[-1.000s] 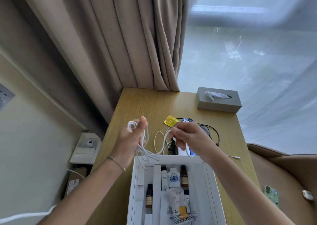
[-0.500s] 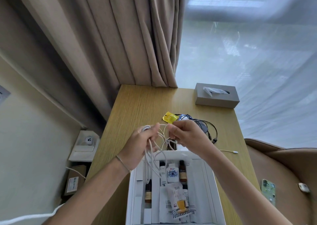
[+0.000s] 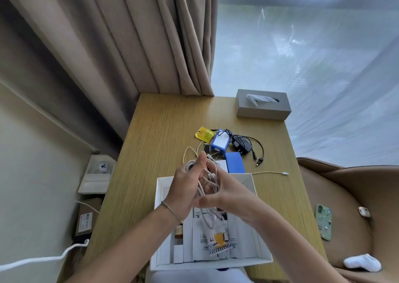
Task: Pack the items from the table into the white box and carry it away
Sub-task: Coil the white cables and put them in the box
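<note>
**White cable gathered over the box**

White cable [image 3: 208, 181], stretched between two parted hands a second ago, is now bunched into a coil. The left hand [image 3: 186, 187] and right hand [image 3: 224, 193] have closed together around it, both gripping the loops above the far edge of the white box [image 3: 262, 261], at the table's [image 3: 164, 127] near edge. The coil looks ready to drop inside. A yellow packet [image 3: 204, 134], blue cases and black adapter [image 3: 243, 147] remain mid-table, unpacked.
</note>
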{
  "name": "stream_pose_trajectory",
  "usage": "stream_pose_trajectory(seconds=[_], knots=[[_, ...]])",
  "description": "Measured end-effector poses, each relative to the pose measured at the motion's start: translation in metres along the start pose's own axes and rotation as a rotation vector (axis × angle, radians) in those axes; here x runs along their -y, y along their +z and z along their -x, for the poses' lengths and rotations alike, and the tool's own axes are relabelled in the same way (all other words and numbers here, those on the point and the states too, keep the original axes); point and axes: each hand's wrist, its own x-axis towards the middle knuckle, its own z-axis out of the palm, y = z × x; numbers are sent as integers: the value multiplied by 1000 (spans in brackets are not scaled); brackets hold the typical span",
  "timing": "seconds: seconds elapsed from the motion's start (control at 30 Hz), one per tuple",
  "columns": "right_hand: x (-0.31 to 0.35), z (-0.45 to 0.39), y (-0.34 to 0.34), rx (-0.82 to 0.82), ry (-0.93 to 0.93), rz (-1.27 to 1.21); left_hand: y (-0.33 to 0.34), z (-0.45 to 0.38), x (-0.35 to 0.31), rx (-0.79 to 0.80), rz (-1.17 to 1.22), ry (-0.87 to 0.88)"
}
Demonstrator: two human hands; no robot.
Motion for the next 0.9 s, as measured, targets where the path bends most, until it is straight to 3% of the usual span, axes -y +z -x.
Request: stream_pose_trajectory(seconds=[0.27, 0.43, 0.57, 0.7, 0.8, 0.9], knots=[[-43, -1, -7, -163, 205, 308, -9, 0, 25, 138, -208, -56], [-74, -7, -16, -188, 172, 61, -30, -8, 23, 154, -351, -142], [-106, -12, -21, -243, 257, -179, -51, -15, 33, 65, -504, -138], [-131, -17, -29, -392, 383, -226, -67, -15, 53, 117, -643, -237], [-140, -23, -34, -505, 448, 80, -71, -11, 67, 143, -685, -276], [-145, -25, -36, -562, 454, 739, -71, -8, 77, 150, -724, -285]])
